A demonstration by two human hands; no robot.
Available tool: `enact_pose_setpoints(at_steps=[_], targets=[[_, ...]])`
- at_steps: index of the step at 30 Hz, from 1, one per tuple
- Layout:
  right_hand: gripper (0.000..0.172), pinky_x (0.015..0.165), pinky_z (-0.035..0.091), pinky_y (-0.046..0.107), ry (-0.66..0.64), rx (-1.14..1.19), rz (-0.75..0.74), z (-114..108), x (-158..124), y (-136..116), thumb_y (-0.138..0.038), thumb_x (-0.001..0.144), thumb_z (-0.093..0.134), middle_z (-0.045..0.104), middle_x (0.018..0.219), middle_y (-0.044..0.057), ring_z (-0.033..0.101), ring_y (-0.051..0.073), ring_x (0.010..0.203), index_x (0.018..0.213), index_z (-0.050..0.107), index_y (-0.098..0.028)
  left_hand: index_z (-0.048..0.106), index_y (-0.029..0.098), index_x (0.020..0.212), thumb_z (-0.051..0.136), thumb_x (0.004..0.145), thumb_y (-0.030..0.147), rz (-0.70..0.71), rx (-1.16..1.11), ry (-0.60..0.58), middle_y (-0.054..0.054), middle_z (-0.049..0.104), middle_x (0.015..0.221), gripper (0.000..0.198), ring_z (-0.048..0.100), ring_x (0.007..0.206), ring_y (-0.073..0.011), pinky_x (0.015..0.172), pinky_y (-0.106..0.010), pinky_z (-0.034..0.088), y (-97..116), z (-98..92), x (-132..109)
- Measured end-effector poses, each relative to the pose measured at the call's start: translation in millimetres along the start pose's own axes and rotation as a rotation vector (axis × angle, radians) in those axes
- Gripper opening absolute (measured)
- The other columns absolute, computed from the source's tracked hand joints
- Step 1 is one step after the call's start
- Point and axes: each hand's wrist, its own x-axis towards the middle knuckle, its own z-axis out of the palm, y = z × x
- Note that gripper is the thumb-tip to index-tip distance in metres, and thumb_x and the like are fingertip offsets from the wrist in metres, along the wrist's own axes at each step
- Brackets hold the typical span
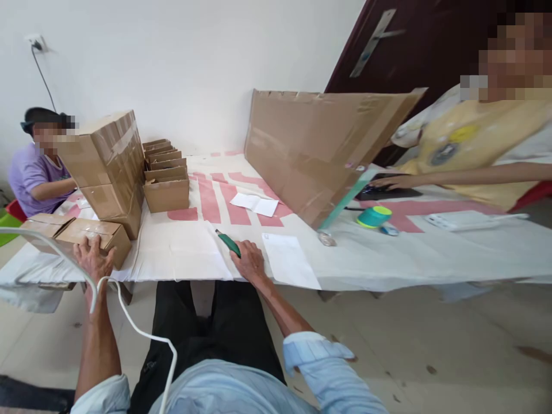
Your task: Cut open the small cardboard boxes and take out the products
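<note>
My left hand lies on a small closed cardboard box at the table's left front edge, fingers spread over its top and front. Another small cardboard box sits directly left of it. Closed around a green utility knife is my right hand, low over the front of the table. The knife's tip points away and to the left. Just right of that hand, a white sheet of paper reaches the table edge. Further back lies a folded white paper.
Tall stacked cartons stand behind the small boxes, beside a row of open boxes. A large cardboard panel leans mid-table. A teal tape roll lies right. People sit at both ends. A white cable crosses near my left arm.
</note>
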Motion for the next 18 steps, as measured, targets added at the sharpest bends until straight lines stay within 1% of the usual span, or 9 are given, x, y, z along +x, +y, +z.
enact_pose_setpoints(at_steps=[3,6,8,11,15,17,18], targets=[[0.027,0.089,0.040,0.038,-0.009,-0.003,0.010,-2,0,0,-0.026,0.098,0.063,0.070,0.109,0.012,0.056,0.028,0.104,0.121,0.071,-0.017,0.068,0.022,0.140,0.076,0.081,0.048,0.012,-0.004,0.008,-0.017,0.048,0.162,0.065,0.029,0.155,-0.0481,0.129,-0.066,0.025,12,1.1,-12],[0.026,0.089,0.040,0.038,-0.018,-0.002,0.014,-3,0,0,-0.026,0.097,0.063,0.070,0.109,0.012,0.056,0.028,0.105,0.120,0.071,-0.017,0.068,0.022,0.140,0.075,0.083,0.049,0.035,0.012,-0.003,-0.018,0.048,0.161,0.063,0.030,0.154,-0.0485,0.125,-0.069,0.030,32,0.4,-28],[0.027,0.088,0.040,0.038,-0.021,-0.001,0.009,-3,0,0,-0.026,0.097,0.063,0.070,0.109,0.012,0.056,0.028,0.105,0.121,0.071,-0.016,0.069,0.022,0.139,0.074,0.085,0.047,0.050,0.017,-0.004,-0.020,0.049,0.161,0.059,0.031,0.153,-0.0489,0.123,-0.070,0.031,48,0.2,-42],[0.029,0.088,0.040,0.038,-0.024,0.003,0.000,-3,-1,2,-0.027,0.098,0.062,0.071,0.110,0.013,0.056,0.029,0.105,0.122,0.071,-0.016,0.070,0.024,0.138,0.075,0.087,0.044,0.068,0.008,-0.015,-0.019,0.050,0.160,0.055,0.031,0.152,-0.0498,0.121,-0.072,0.033,76,1.3,-66],[0.029,0.086,0.040,0.038,-0.014,0.014,-0.006,-2,-2,3,-0.027,0.097,0.061,0.070,0.108,0.013,0.056,0.029,0.103,0.122,0.071,-0.016,0.071,0.029,0.138,0.079,0.086,0.046,0.142,-0.031,-0.080,-0.019,0.051,0.160,0.055,0.034,0.152,-0.0517,0.116,-0.073,0.038,114,3.3,-97],[0.029,0.086,0.040,0.038,-0.003,0.024,-0.012,-2,-2,3,-0.027,0.096,0.061,0.070,0.107,0.012,0.055,0.029,0.102,0.122,0.071,-0.017,0.069,0.033,0.140,0.080,0.086,0.051,0.203,-0.081,-0.114,-0.018,0.054,0.158,0.059,0.037,0.150,-0.0511,0.115,-0.072,0.040,126,2.8,-108],[0.030,0.086,0.040,0.038,0.001,0.029,-0.013,-2,-2,3,-0.027,0.096,0.060,0.070,0.107,0.012,0.055,0.028,0.102,0.122,0.071,-0.017,0.068,0.034,0.142,0.081,0.085,0.054,0.223,-0.113,-0.118,-0.018,0.055,0.156,0.062,0.041,0.148,-0.0501,0.115,-0.071,0.041,129,2.1,-110]])
